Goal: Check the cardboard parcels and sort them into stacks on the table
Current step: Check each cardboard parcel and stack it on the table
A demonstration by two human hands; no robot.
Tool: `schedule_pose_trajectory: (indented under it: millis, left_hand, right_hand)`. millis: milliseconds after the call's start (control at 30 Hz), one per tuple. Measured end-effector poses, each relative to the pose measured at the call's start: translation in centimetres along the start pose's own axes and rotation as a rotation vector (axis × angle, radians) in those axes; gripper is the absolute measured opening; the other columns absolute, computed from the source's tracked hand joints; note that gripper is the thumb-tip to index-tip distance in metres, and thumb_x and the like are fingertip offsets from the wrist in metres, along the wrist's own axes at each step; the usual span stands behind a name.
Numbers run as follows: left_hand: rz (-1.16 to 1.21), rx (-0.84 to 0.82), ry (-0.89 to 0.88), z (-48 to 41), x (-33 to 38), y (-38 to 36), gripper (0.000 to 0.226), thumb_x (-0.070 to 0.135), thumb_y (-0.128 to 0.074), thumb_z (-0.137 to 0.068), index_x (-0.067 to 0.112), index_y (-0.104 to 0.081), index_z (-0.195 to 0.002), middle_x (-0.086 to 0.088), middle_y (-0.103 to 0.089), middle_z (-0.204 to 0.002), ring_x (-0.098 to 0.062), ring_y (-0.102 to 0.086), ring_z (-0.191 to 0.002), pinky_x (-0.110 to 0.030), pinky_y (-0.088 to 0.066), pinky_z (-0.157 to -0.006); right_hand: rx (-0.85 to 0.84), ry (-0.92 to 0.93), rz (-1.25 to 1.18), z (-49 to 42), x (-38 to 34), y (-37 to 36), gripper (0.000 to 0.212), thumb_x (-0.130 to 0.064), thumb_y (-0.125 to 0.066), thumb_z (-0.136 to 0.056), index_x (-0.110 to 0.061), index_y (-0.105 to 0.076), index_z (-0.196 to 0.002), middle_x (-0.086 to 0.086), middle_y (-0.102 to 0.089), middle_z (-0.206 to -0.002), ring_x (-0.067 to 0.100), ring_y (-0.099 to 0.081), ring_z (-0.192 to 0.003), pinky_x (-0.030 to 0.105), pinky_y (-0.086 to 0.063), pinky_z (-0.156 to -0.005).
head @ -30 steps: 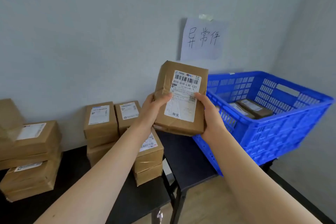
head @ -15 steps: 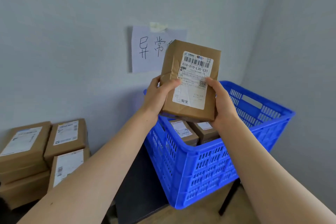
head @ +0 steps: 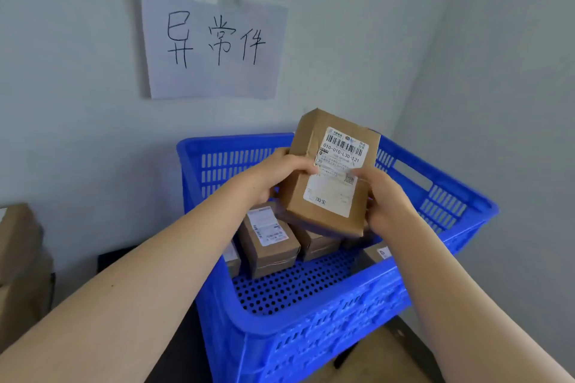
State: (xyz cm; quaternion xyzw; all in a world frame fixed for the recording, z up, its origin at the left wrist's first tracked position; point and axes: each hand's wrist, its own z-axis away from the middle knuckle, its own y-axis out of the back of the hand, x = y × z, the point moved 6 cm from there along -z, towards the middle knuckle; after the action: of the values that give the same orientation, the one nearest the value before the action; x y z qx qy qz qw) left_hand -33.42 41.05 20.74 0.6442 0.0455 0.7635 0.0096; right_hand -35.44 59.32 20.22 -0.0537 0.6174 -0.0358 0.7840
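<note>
1. The left grip (head: 273,174) reaches in from the lower left on a bare, outstretched forearm. Its thumb is laid across the front of the held parcel (head: 329,190), and its fingers are hidden behind the parcel's left side.
2. The right grip (head: 385,199) comes in from the lower right. Its thumb presses the right edge of the label (head: 342,146), and its fingers wrap behind.
3. Both grips clasp the held parcel. It stands nearly upright, tilted a little, with the label towards the camera, over the inside of the blue crate (head: 311,320).
4. More parcels (head: 267,239) lie on the crate's perforated floor beneath it.
5. A handwritten paper sign (head: 214,40) is taped to the wall above the crate.
</note>
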Motion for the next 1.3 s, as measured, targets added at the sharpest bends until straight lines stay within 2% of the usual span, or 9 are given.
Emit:
schedule_pose_trajectory:
  millis: [233,333,433,567,700,900,1067,1133,1300]
  left_hand:
    - [-0.100,-0.162,0.353,-8.6,-4.5,-4.1,0.067,0.034,-0.073,-0.080,0.016,-0.040,-0.136,-0.009,-0.056,-0.124,-0.029,-0.058,-0.107,-0.050,-0.052,-0.089]
    - [-0.099,-0.205,0.470,-10.7,-7.6,-5.1,0.076,0.034,-0.075,-0.080,0.014,-0.035,-0.142,-0.011,-0.051,-0.133,-0.032,-0.055,-0.116,-0.053,-0.049,-0.094]
    - [-0.103,-0.236,0.539,-12.2,-9.6,-6.5,0.086,0.044,-0.075,-0.077,0.015,-0.032,-0.145,-0.011,-0.046,-0.140,-0.033,-0.047,-0.126,-0.054,-0.042,-0.102]
    - [-0.231,-0.232,0.541,-14.2,-10.9,-6.9,0.071,0.048,-0.074,-0.077,0.017,-0.048,-0.135,-0.005,-0.058,-0.129,-0.027,-0.056,-0.114,-0.048,-0.045,-0.098]
    - [-0.403,-0.332,0.569,-15.3,-12.1,-7.4,0.063,0.044,-0.072,-0.080,0.015,-0.050,-0.133,-0.005,-0.061,-0.124,-0.024,-0.062,-0.104,-0.038,-0.051,-0.085]
    - [-0.572,-0.460,0.668,-15.2,-14.6,-8.3,0.066,0.038,-0.070,-0.084,0.012,-0.044,-0.139,-0.013,-0.061,-0.126,-0.028,-0.065,-0.105,-0.037,-0.055,-0.088]
    - [-0.655,-0.460,0.596,-16.1,-14.5,-8.5,0.066,0.048,-0.068,-0.083,0.016,-0.044,-0.135,-0.008,-0.061,-0.125,-0.025,-0.065,-0.103,-0.039,-0.053,-0.089]
    - [-0.718,-0.463,0.539,-16.7,-14.2,-8.7,0.068,0.051,-0.069,-0.080,0.017,-0.045,-0.133,-0.003,-0.059,-0.125,-0.022,-0.063,-0.102,-0.036,-0.054,-0.083]
    - [-0.813,-0.536,0.467,-16.6,-15.8,-11.8,0.063,0.051,-0.064,-0.085,0.013,-0.048,-0.132,-0.004,-0.056,-0.116,-0.024,-0.058,-0.106,-0.035,-0.055,-0.084]
  right_hand:
    - [0.077,-0.159,0.588,-10.5,0.1,3.2,0.016,-0.022,-0.064,-0.085,-0.019,-0.049,-0.082,0.005,-0.056,-0.089,0.021,-0.052,-0.078,0.038,-0.043,-0.073]
    - [-0.024,-0.274,0.789,-13.1,2.3,4.3,0.024,-0.017,-0.062,-0.086,-0.014,-0.053,-0.107,0.008,-0.060,-0.097,0.024,-0.057,-0.083,0.037,-0.047,-0.066]
    - [-0.153,-0.430,0.827,-14.5,4.5,5.3,0.044,-0.010,-0.063,-0.086,-0.015,-0.044,-0.126,0.011,-0.061,-0.106,0.030,-0.062,-0.090,0.046,-0.054,-0.076]
    - [-0.303,-0.551,0.822,-15.9,5.0,5.9,0.062,-0.009,-0.069,-0.084,-0.019,-0.034,-0.135,0.019,-0.061,-0.115,0.035,-0.066,-0.092,0.044,-0.060,-0.070]
    - [-0.358,-0.622,0.932,-17.3,4.5,6.9,0.051,-0.006,-0.068,-0.085,-0.008,-0.047,-0.131,0.020,-0.066,-0.108,0.032,-0.069,-0.087,0.037,-0.060,-0.066]
    - [-0.527,-0.754,1.221,-18.1,7.2,6.1,0.053,-0.005,-0.056,-0.093,0.000,-0.035,-0.142,0.025,-0.056,-0.129,0.033,-0.061,-0.113,0.037,-0.050,-0.096]
    - [-0.625,-0.817,1.515,-19.8,8.5,5.8,0.062,-0.015,-0.062,-0.090,0.000,-0.033,-0.143,0.024,-0.063,-0.119,0.030,-0.065,-0.106,0.042,-0.047,-0.100]
    - [-0.706,-0.884,1.620,-19.4,9.0,6.1,0.061,-0.022,-0.062,-0.091,0.001,-0.036,-0.142,0.021,-0.061,-0.124,0.030,-0.063,-0.109,0.042,-0.046,-0.101]
    - [-0.755,-0.969,1.620,-18.7,10.3,6.5,0.058,-0.023,-0.050,-0.098,0.001,-0.027,-0.145,0.022,-0.052,-0.134,0.034,-0.058,-0.117,0.044,-0.044,-0.103]
